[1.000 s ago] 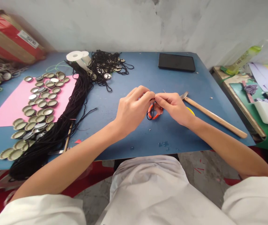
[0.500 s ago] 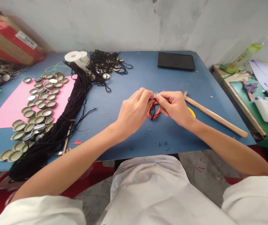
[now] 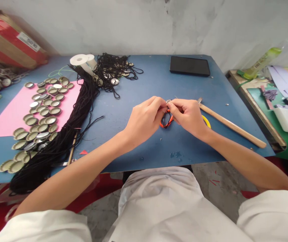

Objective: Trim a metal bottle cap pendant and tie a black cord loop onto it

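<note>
My left hand [image 3: 146,117] and my right hand [image 3: 190,117] meet over the middle of the table, fingers closed in a pinch. Between their fingertips shows the edge of a small metal bottle cap [image 3: 168,101], mostly covered by the fingers. A loop of black cord [image 3: 167,117] hangs from the pinch, and the left fingers appear closed on it at the cap. Beneath the hands lies an orange looped handle [image 3: 162,124], partly hidden. A yellow curved piece [image 3: 206,121] shows beside my right wrist. Just right of that hand rests a wooden-handled hammer [image 3: 232,125].
Many bottle caps [image 3: 43,127] lie on pink paper [image 3: 5,117] at left, beside a thick bundle of black cords [image 3: 70,124]. Corded caps [image 3: 113,69] and white spools [image 3: 80,60] stand behind. A black phone [image 3: 189,66] lies at the back right; a striped box [image 3: 13,40] is far left.
Both hands have shifted very slightly to the right, still pinched together at the cap. The hanging black loop has swung a little. Things on the table stay put.
</note>
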`<state>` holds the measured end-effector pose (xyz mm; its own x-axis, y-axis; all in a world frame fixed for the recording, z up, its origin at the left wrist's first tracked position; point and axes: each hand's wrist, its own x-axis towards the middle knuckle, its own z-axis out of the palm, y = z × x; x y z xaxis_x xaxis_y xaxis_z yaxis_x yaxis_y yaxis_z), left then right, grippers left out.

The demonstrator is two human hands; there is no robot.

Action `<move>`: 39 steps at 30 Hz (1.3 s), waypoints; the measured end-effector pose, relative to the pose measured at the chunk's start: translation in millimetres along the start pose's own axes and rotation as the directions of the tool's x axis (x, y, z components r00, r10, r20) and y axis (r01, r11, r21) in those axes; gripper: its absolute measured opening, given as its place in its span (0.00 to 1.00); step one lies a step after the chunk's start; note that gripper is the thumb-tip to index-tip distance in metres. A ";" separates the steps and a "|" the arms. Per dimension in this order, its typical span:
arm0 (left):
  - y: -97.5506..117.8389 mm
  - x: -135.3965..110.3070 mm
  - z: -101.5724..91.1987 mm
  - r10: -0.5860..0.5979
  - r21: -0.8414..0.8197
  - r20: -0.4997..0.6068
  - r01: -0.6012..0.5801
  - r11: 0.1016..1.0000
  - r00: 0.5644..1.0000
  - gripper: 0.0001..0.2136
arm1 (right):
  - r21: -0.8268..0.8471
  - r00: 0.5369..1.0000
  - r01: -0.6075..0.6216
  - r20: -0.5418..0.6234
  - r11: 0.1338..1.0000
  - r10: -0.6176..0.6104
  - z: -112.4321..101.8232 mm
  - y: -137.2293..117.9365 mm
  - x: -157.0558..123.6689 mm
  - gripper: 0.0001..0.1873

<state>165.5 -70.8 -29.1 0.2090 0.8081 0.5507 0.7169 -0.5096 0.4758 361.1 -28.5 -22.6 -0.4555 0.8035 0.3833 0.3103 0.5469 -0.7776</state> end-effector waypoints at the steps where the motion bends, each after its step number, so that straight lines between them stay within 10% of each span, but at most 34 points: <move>1: 0.4 1.2 -0.7 -0.042 -0.087 0.037 0.045 0.995 0.998 0.06 | -0.027 1.000 0.018 -0.008 0.999 -0.018 -0.1 1.0 -0.3 0.20; 7: 1.3 10.3 -6.0 -0.254 -0.493 0.247 0.347 0.798 0.935 0.05 | -0.224 0.993 0.100 -0.046 0.970 -0.113 -2.7 7.8 -2.5 0.09; 13: 5.5 16.2 -11.9 -0.364 -0.619 0.398 0.539 0.571 0.842 0.08 | -0.448 0.924 0.354 0.029 0.821 -0.382 -12.0 23.6 0.4 0.21; 25: -4.7 17.2 -12.9 -0.322 -0.583 0.407 0.514 0.629 0.855 0.07 | -0.309 0.922 0.384 0.167 0.870 -0.348 -24.8 21.6 8.1 0.12; 39: -9.3 22.0 -26.4 -0.187 -0.550 0.689 0.673 0.494 0.700 0.13 | -0.279 0.890 0.447 0.235 0.850 -0.391 -33.3 16.6 7.8 0.08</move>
<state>145.8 -56.0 -3.3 0.4705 0.8647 -0.1759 0.1290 0.1298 0.9831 390.4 -5.3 -15.9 -0.7228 0.4458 0.5280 0.2929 0.8897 -0.3503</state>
